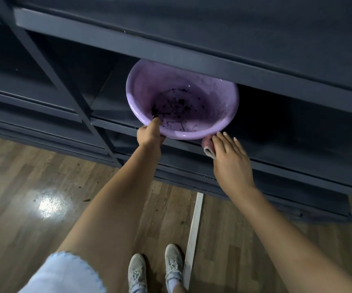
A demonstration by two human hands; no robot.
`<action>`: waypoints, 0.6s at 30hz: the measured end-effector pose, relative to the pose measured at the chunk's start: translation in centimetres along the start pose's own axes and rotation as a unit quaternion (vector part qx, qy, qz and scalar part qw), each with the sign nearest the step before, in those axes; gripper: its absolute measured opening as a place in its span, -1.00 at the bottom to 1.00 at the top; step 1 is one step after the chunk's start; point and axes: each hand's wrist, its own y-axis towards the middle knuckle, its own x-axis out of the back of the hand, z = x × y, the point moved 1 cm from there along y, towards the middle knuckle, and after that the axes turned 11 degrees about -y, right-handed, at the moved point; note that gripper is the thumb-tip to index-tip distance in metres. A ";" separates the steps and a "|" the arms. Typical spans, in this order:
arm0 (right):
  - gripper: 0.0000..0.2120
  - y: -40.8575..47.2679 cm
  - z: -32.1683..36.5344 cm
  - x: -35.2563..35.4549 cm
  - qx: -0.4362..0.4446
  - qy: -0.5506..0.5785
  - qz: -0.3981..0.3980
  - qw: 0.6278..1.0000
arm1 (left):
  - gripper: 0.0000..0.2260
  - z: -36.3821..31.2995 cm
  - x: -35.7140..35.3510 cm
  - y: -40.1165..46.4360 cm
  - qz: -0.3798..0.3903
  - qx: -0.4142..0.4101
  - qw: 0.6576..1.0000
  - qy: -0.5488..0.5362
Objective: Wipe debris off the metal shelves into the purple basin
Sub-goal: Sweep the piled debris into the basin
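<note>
Left hand (pixel 149 134) gripping purple basin (pixel 147 85), right hand (pixel 228 153) pressing cloth (pixel 208 145) on shelf (pixel 276 153)

Brown wood-plank floor (pixel 33 176), bright light glare (pixel 49 203), pale strip (pixel 194 233) lying across it

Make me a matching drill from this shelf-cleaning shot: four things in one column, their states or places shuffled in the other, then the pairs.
Things
1. basin
2. left hand
3. right hand
4. cloth

States
A. pressed flat on the shelf edge
B. holds dark debris
C. grips the basin's rim
D. pink, under the fingers

Pairs: 1-B, 2-C, 3-A, 4-D
</note>
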 end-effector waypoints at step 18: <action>-0.62 -6.5 6.9 -0.2 0.018 0.057 0.021 0.998 | -0.94 -3.7 26.5 0.3 -0.048 0.020 0.995 0.086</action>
